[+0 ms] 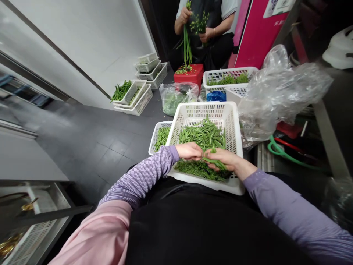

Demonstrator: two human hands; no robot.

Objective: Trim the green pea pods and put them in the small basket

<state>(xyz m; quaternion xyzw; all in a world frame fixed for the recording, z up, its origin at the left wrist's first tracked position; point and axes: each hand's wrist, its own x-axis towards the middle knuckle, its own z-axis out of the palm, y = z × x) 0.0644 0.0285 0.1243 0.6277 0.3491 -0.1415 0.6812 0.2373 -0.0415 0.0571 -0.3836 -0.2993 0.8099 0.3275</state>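
Note:
Over a large white plastic basket (237, 129), both of my hands meet. My right hand (227, 157) is closed around several green snow peas (216, 162), whose ends stick out between the fingers. Close beside it, my left hand (189, 151) is pinched at the tip of one of these pods; the exact contact is partly hidden by the fingers. Loose snow peas (204, 134) fill the far part of the basket. In its near part, below my hands, lies a heap of thin green trimmings (197, 169).
A smaller white basket (152, 141) of green pods stands at the left. Opposite, a person holds long green flower stalks (187, 46) above a red stool (190, 76). Clear plastic bags (286, 92) bulge at the right. Stacked baskets (143, 99) stand along the wall.

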